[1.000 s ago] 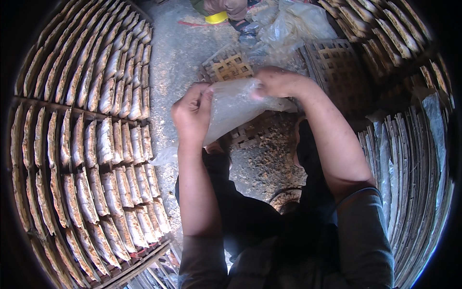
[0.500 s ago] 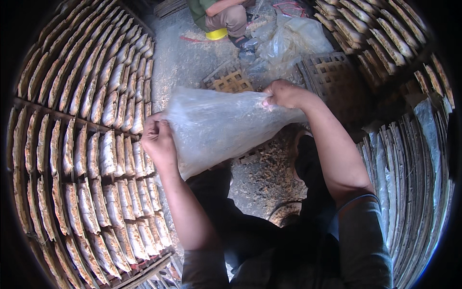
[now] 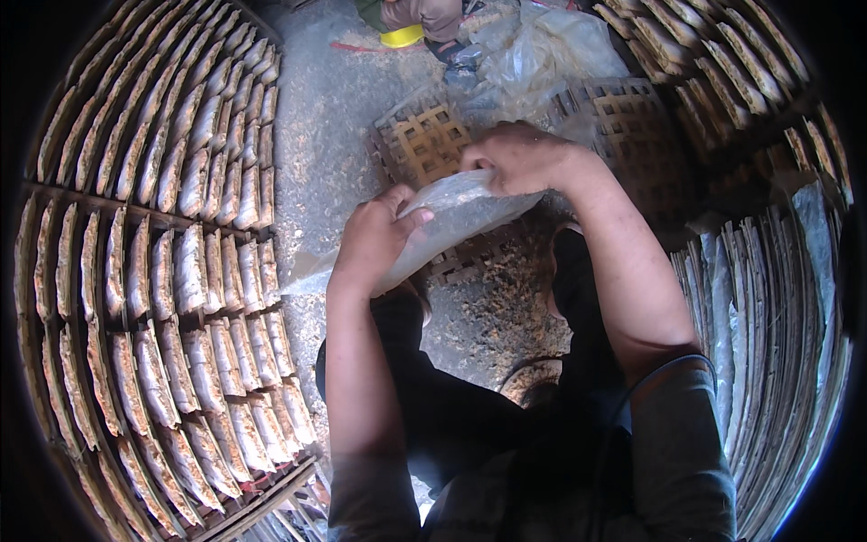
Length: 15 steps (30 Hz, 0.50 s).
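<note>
A thin, cloudy translucent sheet point(image 3: 452, 221) is held between both hands above the ground. My left hand point(image 3: 375, 239) grips its lower left part, fingers curled over the edge. My right hand point(image 3: 519, 158) pinches its upper right edge. The sheet sags and folds between the hands, and a loose corner point(image 3: 307, 275) trails out to the left. Under it lie woven bamboo mats point(image 3: 424, 135) on a dusty concrete floor.
Racks of pale flat pieces standing in rows point(image 3: 153, 235) fill the left side. More such racks point(image 3: 722, 54) stand at the top right, and stacked thin sheets on frames point(image 3: 768, 298) at the right. A crumpled clear plastic bag point(image 3: 551, 45) and another person's foot beside a yellow object point(image 3: 402, 36) are at the top.
The sheet was stretched wide between my hands half a second ago. My left hand has moved right and up toward my right hand, and the sheet is now folded narrower.
</note>
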Each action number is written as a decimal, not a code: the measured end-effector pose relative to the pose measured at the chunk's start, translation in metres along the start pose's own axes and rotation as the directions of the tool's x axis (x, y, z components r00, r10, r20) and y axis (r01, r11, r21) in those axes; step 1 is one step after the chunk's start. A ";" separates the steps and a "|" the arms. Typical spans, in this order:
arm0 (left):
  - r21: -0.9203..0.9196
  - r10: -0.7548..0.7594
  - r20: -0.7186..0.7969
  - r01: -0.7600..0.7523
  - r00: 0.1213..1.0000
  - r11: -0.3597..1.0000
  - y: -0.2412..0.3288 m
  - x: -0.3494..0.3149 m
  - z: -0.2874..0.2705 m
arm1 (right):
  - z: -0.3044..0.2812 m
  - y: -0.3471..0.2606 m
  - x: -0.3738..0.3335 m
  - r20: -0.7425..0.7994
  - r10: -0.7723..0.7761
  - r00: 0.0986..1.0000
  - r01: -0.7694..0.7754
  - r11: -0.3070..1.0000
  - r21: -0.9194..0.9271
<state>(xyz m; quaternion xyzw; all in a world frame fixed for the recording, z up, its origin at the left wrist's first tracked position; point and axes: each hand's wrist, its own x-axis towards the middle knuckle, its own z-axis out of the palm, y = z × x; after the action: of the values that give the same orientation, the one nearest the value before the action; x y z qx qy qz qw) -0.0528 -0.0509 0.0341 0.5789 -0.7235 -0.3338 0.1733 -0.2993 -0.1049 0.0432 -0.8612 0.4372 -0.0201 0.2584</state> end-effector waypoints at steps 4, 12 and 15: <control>-0.028 0.004 0.024 -0.003 1.000 1.000 0.012 -0.001 0.002 | 0.023 -0.035 0.014 -0.070 -0.149 0.986 0.159 0.973 0.168; -0.089 0.064 -0.126 -0.076 0.990 0.993 -0.003 -0.010 -0.010 | 0.005 0.019 0.004 0.136 0.327 0.935 -0.305 0.939 -0.159; -0.073 0.024 -0.084 -0.030 0.996 0.997 0.007 -0.011 -0.014 | 0.025 0.019 -0.005 -0.233 -0.097 0.968 0.069 0.990 -0.124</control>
<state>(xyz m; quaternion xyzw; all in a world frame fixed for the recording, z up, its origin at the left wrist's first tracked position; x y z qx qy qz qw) -0.0460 -0.0438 0.0504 0.5757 -0.7105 -0.3337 0.2291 -0.3101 -0.0991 0.0142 -0.8836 0.4289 -0.1089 0.1530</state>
